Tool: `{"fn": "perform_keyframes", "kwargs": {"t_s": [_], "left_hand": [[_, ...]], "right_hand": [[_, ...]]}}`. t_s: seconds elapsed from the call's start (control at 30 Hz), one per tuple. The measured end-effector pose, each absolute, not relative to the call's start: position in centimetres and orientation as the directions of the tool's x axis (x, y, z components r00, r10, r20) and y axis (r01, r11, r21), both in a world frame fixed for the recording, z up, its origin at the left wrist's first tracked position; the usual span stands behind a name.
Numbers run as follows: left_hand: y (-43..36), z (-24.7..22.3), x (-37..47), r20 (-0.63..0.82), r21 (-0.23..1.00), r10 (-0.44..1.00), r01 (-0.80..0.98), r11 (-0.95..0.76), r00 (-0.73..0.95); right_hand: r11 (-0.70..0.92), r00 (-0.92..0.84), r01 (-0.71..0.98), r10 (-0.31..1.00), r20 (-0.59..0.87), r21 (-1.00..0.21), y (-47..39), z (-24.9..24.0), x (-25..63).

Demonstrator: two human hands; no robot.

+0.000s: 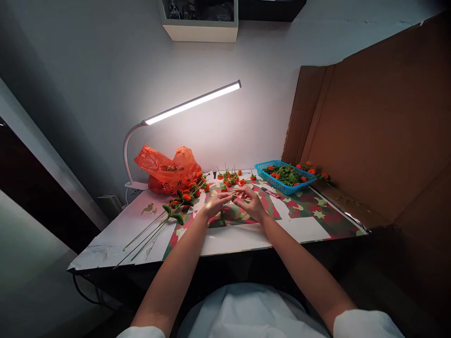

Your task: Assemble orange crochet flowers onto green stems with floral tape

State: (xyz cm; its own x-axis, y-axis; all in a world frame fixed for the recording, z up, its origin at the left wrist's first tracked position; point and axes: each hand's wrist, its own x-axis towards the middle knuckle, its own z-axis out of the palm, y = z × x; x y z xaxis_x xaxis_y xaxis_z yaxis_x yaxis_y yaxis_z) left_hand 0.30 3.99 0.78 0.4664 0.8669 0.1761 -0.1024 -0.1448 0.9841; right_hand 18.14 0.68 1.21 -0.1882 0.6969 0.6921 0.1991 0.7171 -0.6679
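Observation:
Over the middle of the table, my left hand (pixel 215 205) and my right hand (pixel 251 204) meet at the fingertips. Between them is a small green flower piece (pixel 233 198), pinched by the fingers of both hands and partly hidden. Below my left hand, a short green strip (pixel 222 218) shows against the patterned covering. Just beyond the fingers lies a group of orange flower heads (pixel 230 180) with green bases, several with thin stems pointing up. To the left of my left hand, long-stemmed orange flowers (pixel 186 196) with green leaves lie in a bunch.
A red plastic bag (pixel 172 173) stands at the back left, beside a lit desk lamp (pixel 193 104). At the back right, a blue basket (pixel 289 188) holds green stems and orange flowers. A pink-handled cutter (pixel 270 192) lies near it. Cardboard (pixel 373 122) walls the right side.

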Motion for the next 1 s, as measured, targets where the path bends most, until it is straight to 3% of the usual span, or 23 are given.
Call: {"fn": "perform_keyframes", "kwargs": {"t_s": [0.17,0.33,0.47,0.7,1.0], "left_hand": [[3.82,0.82,0.33,0.173,0.985,0.839,-0.102,-0.140,0.517],[4.18,0.56,0.29,0.160,0.983,0.852,-0.158,-0.092,0.499],[4.30,0.52,0.27,0.230,0.962,0.819,-0.250,-0.110,0.525],[3.61,1.03,0.36,0.183,0.973,0.811,-0.221,-0.068,0.555],[3.33,1.03,0.84,0.233,0.972,0.778,-0.130,-0.194,0.584]], "right_hand": [[0.747,-0.241,0.153,0.664,0.708,-0.647,0.72,1.29,18.30],[0.685,-0.191,0.178,0.728,0.659,-0.706,0.96,1.08,18.32],[0.626,-0.163,0.170,0.780,0.605,-0.761,1.20,0.97,18.34],[0.528,-0.139,0.017,0.842,0.521,-0.849,1.39,1.07,18.33],[0.600,-0.185,0.139,0.797,0.574,-0.788,1.21,1.01,18.15]]}}
